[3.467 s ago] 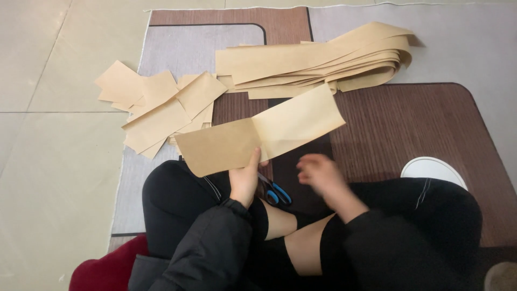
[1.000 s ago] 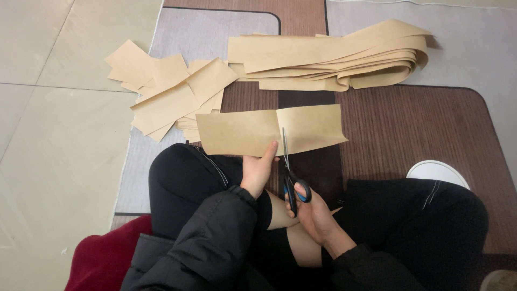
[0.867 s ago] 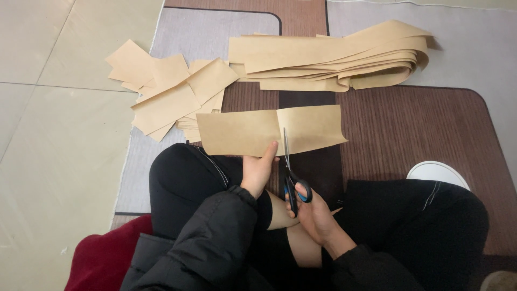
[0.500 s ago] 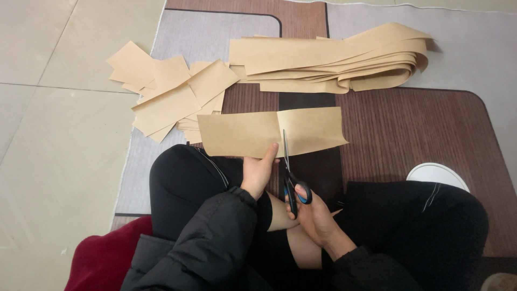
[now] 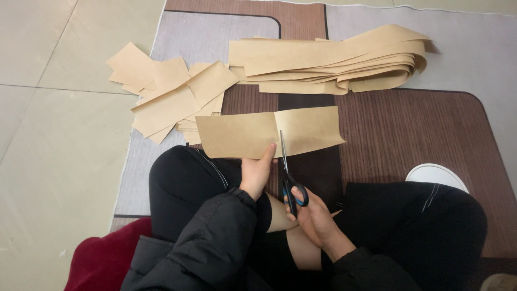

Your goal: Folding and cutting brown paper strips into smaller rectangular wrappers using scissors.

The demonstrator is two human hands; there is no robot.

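Observation:
I sit cross-legged on a mat. My left hand (image 5: 257,171) pinches the near edge of a tan paper strip (image 5: 237,134) held flat above my knees. My right hand (image 5: 315,218) grips blue-handled scissors (image 5: 288,178), whose blades point away from me and reach up into the strip at its middle crease. The strip's right half (image 5: 312,129) lies to the right of the blades.
A loose heap of cut tan paper pieces (image 5: 167,97) lies at the left on the grey mat (image 5: 215,37). A folded stack of long tan strips (image 5: 328,62) lies farther back. A white shoe (image 5: 436,175) is by my right knee, and a red cushion (image 5: 99,258) is under me.
My right hand picked up the scissors and brought them to the strip's middle. Over the last second the blades have moved slightly farther up into the paper.

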